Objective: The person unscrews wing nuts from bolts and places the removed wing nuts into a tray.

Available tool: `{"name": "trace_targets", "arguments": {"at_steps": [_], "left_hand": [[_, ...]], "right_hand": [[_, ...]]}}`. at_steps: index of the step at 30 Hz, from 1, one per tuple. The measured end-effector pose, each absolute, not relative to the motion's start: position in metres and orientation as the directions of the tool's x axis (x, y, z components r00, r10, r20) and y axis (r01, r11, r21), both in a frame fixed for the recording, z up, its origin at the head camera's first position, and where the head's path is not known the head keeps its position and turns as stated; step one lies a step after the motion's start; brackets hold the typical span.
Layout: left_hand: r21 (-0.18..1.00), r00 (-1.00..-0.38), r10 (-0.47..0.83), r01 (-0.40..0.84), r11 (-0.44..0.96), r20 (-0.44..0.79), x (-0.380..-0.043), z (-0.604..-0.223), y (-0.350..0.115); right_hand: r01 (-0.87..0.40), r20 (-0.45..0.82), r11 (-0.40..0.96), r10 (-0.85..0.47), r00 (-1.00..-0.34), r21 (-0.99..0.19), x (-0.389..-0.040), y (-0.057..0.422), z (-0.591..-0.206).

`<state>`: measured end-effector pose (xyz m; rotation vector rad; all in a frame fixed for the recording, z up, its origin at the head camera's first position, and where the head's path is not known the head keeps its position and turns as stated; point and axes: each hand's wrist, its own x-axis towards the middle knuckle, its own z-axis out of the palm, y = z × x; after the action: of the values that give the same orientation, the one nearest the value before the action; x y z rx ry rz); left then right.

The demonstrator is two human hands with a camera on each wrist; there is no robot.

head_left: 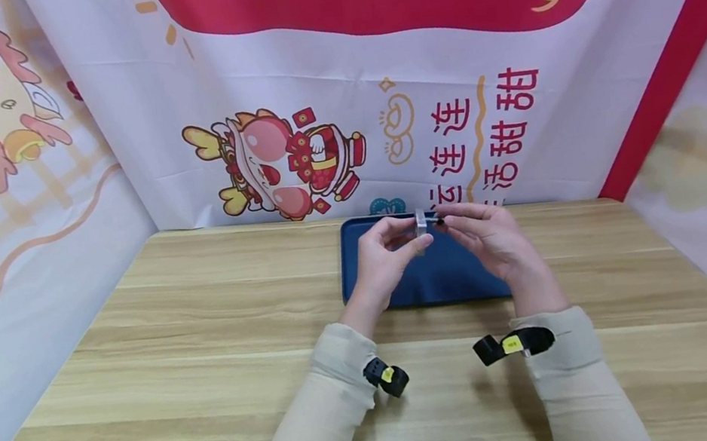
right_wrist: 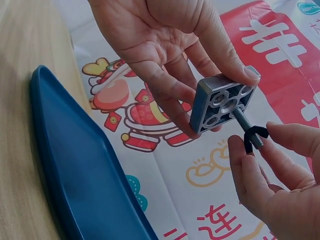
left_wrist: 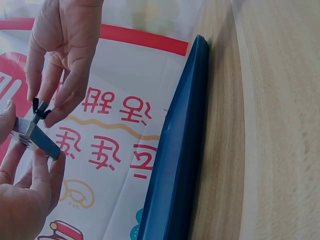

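Note:
My left hand (head_left: 386, 254) holds a square metal block (right_wrist: 222, 102) by its edges, between thumb and fingers. The block has round holes and ribbed recesses on the face seen in the right wrist view. From its middle sticks out a threaded bolt (right_wrist: 243, 122). A black wing nut (right_wrist: 256, 134) sits on the bolt near its free end. My right hand (head_left: 489, 234) pinches the wing nut between thumb and fingers. Both hands are raised above a blue tray (head_left: 431, 277).
The tray lies on a wood-grain table (head_left: 215, 393) near its back edge. Behind it hangs a printed cloth (head_left: 365, 66) with red lettering and cartoon figures. More printed cloth walls the left and right sides. A black strap (head_left: 536, 339) circles the right sleeve, another the left.

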<state>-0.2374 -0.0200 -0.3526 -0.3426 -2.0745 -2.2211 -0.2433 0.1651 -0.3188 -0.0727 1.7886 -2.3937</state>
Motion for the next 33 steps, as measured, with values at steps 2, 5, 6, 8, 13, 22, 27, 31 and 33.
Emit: {"name": "trace_targets", "arguments": {"at_steps": [2,5,6,8,13,22,27,31,33], "left_hand": [[0.974,-0.972,0.090,0.212,-0.079,0.219,-0.2377,-0.3526,-0.0201],[0.974,-0.972,0.085,0.213,-0.081,0.220,-0.2380,-0.3526,-0.0200],[0.974,-0.972,0.084,0.212,-0.080,0.219,-0.2381,-0.3526,-0.0200],[0.974,-0.973,0.081,0.212,-0.080,0.218,-0.2381,-0.3528,-0.0202],[0.975,-0.974,0.079,0.207,-0.078,0.213,-0.2384,-0.3535,-0.0212],[0.971,-0.970,0.084,0.221,-0.093,0.229,-0.2372,-0.3519,-0.0225],[0.970,-0.970,0.079,0.224,-0.092,0.232,-0.2373,-0.3510,-0.0236],[0.971,-0.971,0.071,0.223,-0.082,0.229,-0.2374,-0.3507,-0.0236],[0.971,-0.971,0.071,0.224,-0.081,0.230,-0.2372,-0.3508,-0.0236]], "right_hand": [[0.087,-0.046,-0.270,-0.153,-0.987,-0.959,-0.2433,0.1648,-0.3185],[0.084,-0.046,-0.255,-0.152,-0.987,-0.963,-0.2429,0.1647,-0.3180],[0.083,-0.046,-0.248,-0.152,-0.987,-0.965,-0.2426,0.1646,-0.3179],[0.079,-0.046,-0.226,-0.149,-0.988,-0.971,-0.2419,0.1641,-0.3174],[0.060,-0.038,-0.154,-0.146,-0.989,-0.986,-0.2403,0.1632,-0.3166],[-0.110,0.096,0.103,-0.139,-0.986,-0.989,-0.2410,0.1612,-0.3194],[-0.298,0.269,0.334,-0.131,-0.954,-0.894,-0.2398,0.1584,-0.3210],[-0.386,0.364,0.446,-0.138,-0.921,-0.808,-0.2414,0.1562,-0.3222],[-0.414,0.394,0.452,-0.143,-0.908,-0.790,-0.2420,0.1550,-0.3222]]}}
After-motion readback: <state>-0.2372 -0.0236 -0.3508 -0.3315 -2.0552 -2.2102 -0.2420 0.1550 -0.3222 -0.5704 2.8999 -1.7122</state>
